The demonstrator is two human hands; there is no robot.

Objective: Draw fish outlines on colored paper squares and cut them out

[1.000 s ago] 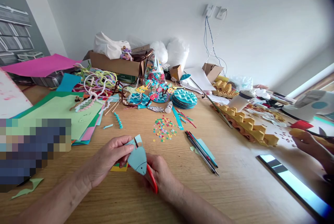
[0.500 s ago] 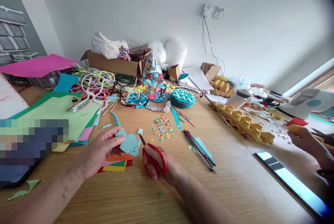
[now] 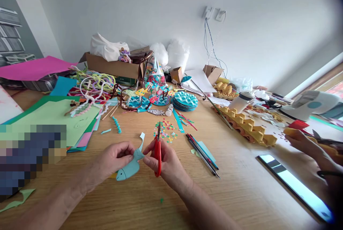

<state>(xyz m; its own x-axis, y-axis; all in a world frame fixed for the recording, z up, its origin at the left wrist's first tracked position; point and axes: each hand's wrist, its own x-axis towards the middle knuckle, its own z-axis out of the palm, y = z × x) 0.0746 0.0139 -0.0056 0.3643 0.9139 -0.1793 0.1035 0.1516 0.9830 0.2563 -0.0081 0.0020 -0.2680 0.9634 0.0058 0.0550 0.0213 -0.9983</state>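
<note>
The left hand (image 3: pixel 118 156) pinches the blue paper fish (image 3: pixel 130 170) over the wood-grained table (image 3: pixel 214 205); the right hand (image 3: pixel 168 162) grips the red-handled scissors (image 3: pixel 158 156), its fingertips at the tail (whether they pinch it, I cannot tell); a hard tug could tear that narrow tail, or a careless turn bring blades against paper; confetti (image 3: pixel 171 133) lies beyond, before a pale wall (image 3: pixel 134 5)

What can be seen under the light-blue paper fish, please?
Near the head of the fish, a small yellow edge, probably paper, shows beneath. The fish and left hand cover the rest, so anything else there cannot be seen.
</note>
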